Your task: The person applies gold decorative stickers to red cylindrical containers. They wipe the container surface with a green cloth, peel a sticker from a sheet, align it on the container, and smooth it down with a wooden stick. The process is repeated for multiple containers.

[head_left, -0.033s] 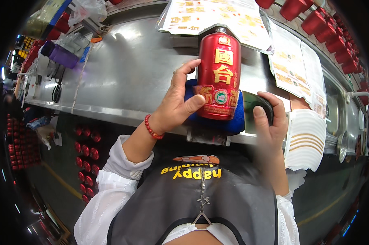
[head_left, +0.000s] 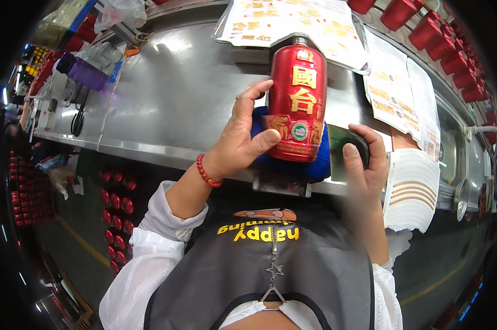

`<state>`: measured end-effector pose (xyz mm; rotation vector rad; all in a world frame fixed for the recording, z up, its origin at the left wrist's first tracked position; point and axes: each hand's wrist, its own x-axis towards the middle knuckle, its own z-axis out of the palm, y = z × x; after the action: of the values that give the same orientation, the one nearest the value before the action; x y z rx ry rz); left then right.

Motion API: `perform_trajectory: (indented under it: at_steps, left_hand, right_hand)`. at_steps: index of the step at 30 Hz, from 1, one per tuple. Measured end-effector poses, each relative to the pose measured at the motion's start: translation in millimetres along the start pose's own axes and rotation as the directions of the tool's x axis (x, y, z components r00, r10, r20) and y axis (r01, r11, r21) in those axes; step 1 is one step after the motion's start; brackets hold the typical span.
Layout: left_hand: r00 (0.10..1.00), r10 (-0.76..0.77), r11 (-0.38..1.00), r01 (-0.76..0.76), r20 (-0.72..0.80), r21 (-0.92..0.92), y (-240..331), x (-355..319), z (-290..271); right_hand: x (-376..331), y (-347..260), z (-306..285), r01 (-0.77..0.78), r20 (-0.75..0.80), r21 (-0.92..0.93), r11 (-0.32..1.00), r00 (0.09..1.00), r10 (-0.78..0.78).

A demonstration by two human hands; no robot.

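This is looking like a bottling or packing workshop. A long steel workbench [head_left: 166,110] is running across the room, printed paper sheets [head_left: 292,22] are lying on it, and many identical red bottles [head_left: 116,203] are standing in rows below it and along the back edge [head_left: 440,33].

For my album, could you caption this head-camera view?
Left hand steadies a red bottle on a blue cloth; right hand grips a dark object at a steel counter.
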<state>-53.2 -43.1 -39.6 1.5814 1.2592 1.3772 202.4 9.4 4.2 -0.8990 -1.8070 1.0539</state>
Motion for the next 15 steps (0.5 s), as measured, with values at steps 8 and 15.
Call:
perform_trajectory:
  at_steps: [8,15]
  left_hand:
    - [0.999,0.018,0.999,-0.019,0.032,0.037,1,-2,2]
    - [0.989,0.072,0.965,-0.102,0.13,0.242,0,-8,-8]
  right_hand:
    - [-7,-7,21,-0.148,0.123,0.111,0.983,0.983,0.134]
    - [2,2,15,0.357,0.026,-0.321,0.877,0.929,-0.368]
